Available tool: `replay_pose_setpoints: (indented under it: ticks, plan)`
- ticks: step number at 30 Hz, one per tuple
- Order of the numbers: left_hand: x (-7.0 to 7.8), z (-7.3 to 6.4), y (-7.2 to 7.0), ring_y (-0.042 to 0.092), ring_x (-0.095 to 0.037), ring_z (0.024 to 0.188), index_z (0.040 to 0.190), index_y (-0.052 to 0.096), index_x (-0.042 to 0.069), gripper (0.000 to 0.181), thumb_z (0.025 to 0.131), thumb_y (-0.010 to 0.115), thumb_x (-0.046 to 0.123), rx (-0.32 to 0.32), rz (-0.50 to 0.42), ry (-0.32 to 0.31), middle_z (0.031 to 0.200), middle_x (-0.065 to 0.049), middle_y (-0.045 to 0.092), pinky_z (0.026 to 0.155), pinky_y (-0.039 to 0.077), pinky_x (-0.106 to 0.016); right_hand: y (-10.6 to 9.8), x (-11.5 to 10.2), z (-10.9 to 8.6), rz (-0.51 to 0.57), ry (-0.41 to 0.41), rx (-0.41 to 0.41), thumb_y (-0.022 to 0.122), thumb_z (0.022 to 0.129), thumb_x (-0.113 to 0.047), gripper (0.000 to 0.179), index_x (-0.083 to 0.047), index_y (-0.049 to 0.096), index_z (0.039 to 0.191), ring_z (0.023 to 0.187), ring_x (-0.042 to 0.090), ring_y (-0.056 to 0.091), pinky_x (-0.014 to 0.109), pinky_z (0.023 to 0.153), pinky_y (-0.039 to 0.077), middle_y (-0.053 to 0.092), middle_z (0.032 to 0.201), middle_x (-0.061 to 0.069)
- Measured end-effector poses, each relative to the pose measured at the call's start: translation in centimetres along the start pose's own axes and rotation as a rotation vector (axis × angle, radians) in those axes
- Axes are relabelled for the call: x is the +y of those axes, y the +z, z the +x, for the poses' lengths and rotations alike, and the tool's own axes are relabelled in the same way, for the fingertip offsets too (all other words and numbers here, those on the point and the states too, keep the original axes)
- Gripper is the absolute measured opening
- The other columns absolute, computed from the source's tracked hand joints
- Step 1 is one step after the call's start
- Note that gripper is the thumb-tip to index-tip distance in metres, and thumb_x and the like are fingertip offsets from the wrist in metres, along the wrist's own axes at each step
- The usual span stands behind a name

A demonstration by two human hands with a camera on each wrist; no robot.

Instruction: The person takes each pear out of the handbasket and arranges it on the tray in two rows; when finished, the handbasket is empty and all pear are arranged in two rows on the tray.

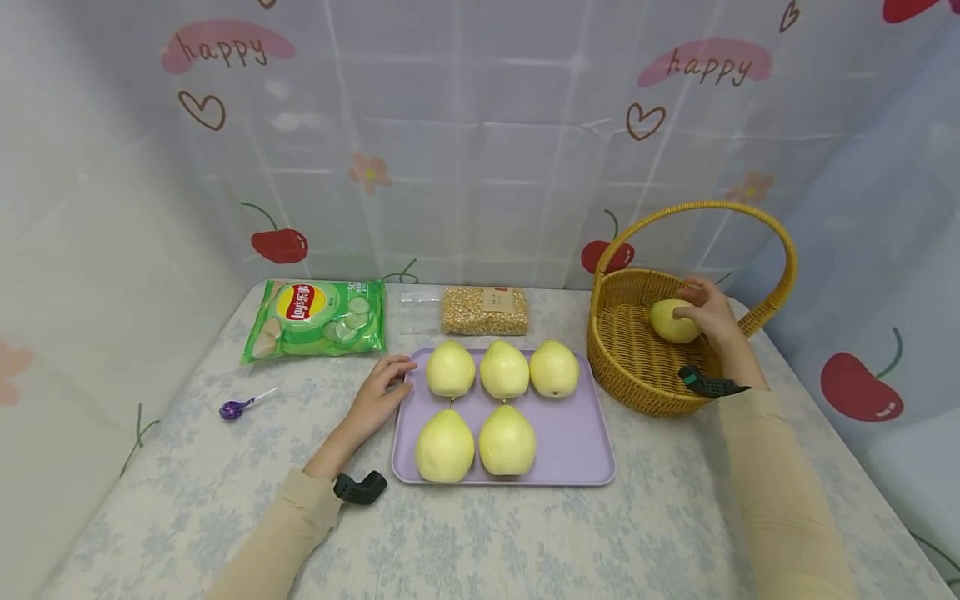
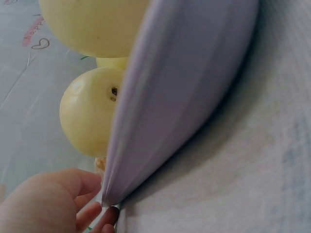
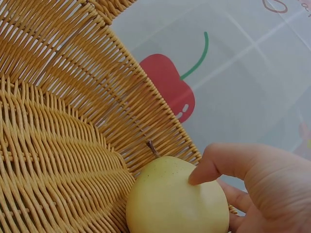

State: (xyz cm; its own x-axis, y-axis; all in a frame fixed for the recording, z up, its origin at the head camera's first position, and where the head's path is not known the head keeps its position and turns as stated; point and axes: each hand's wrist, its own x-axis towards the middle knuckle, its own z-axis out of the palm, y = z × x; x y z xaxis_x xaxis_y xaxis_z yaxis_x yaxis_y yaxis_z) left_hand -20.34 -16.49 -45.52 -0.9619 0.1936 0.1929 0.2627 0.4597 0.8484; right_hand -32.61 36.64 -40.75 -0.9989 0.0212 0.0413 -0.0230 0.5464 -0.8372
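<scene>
My right hand [image 1: 708,312] is inside the wicker basket [image 1: 622,375] and grips a pale yellow pear [image 1: 675,322] near its right wall. In the right wrist view the thumb presses on the side of that pear [image 3: 170,199], and its stem points toward the basket wall. My left hand [image 1: 378,390] holds the left rim of the lilac tray [image 1: 573,446], its thumb and fingers about the edge in the left wrist view. Several more pears lie on the tray, three in the back row [image 1: 504,369] and two in front [image 1: 507,440].
Behind the tray lies a clear pack of corn kernels [image 1: 465,312]. A green chip bag [image 1: 318,321] is at the back left, with a purple-wrapped lollipop [image 1: 234,408] in front of it. The basket's tall handle [image 1: 705,204] arches over its opening.
</scene>
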Motion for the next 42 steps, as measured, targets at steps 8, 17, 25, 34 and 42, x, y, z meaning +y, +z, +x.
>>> replay_pose_setpoints:
  ticks: [8, 17, 25, 34, 42]
  plan:
    - [0.0, -0.1, 0.0, 0.051, -0.039, 0.12, 0.123, 0.056, -0.01, 0.033, 0.091, 0.055, -0.001, 0.003, -0.007, 0.001, 0.135, -0.027, 0.047, 0.1, 0.041, -0.052, 0.1, 0.3, 0.1, -0.029, 0.019, -0.063, 0.063, 0.091, -0.019, 0.083, -0.002, 0.01, 0.152, 0.134, 0.046, 0.03, 0.043, 0.103, 0.04, 0.028, 0.148, 0.034]
    - [0.2, -0.2, 0.0, 0.05, -0.04, 0.121, 0.123, 0.056, -0.01, 0.033, 0.092, 0.055, -0.001, -0.004, -0.014, -0.007, 0.135, -0.027, 0.046, 0.102, 0.04, -0.053, 0.2, 0.4, 0.1, -0.109, 0.051, -0.154, 0.064, 0.09, -0.03, 0.09, 0.001, 0.006, 0.152, 0.13, 0.051, 0.03, 0.058, 0.106, 0.031, 0.022, 0.145, 0.04]
    - [0.0, -0.2, 0.1, 0.05, -0.04, 0.121, 0.123, 0.056, -0.011, 0.032, 0.092, 0.055, -0.001, -0.002, -0.018, 0.0, 0.135, -0.027, 0.046, 0.102, 0.04, -0.053, 0.4, 0.6, 0.3, -0.126, 0.074, -0.206, 0.063, 0.09, -0.031, 0.091, 0.003, 0.004, 0.151, 0.125, 0.047, 0.035, 0.051, 0.1, 0.037, 0.021, 0.143, 0.04]
    - [-0.1, -0.1, 0.1, 0.05, -0.041, 0.121, 0.122, 0.056, -0.011, 0.032, 0.091, 0.055, -0.002, 0.006, -0.022, 0.013, 0.134, -0.028, 0.046, 0.101, 0.041, -0.054, 0.3, 0.4, 0.4, -0.108, 0.085, -0.193, 0.062, 0.09, -0.035, 0.091, 0.0, 0.004, 0.152, 0.126, 0.048, 0.035, 0.05, 0.099, 0.038, 0.019, 0.145, 0.04]
    - [-0.4, 0.0, 0.1, 0.051, -0.04, 0.121, 0.123, 0.056, -0.01, 0.033, 0.092, 0.055, 0.0, -0.002, -0.011, 0.012, 0.134, -0.027, 0.047, 0.102, 0.041, -0.053, -0.1, -1.1, 0.0, 0.0, 0.118, -0.148, 0.059, 0.091, -0.04, 0.092, -0.003, 0.002, 0.153, 0.097, 0.015, 0.055, 0.019, 0.072, 0.048, 0.025, 0.143, 0.034]
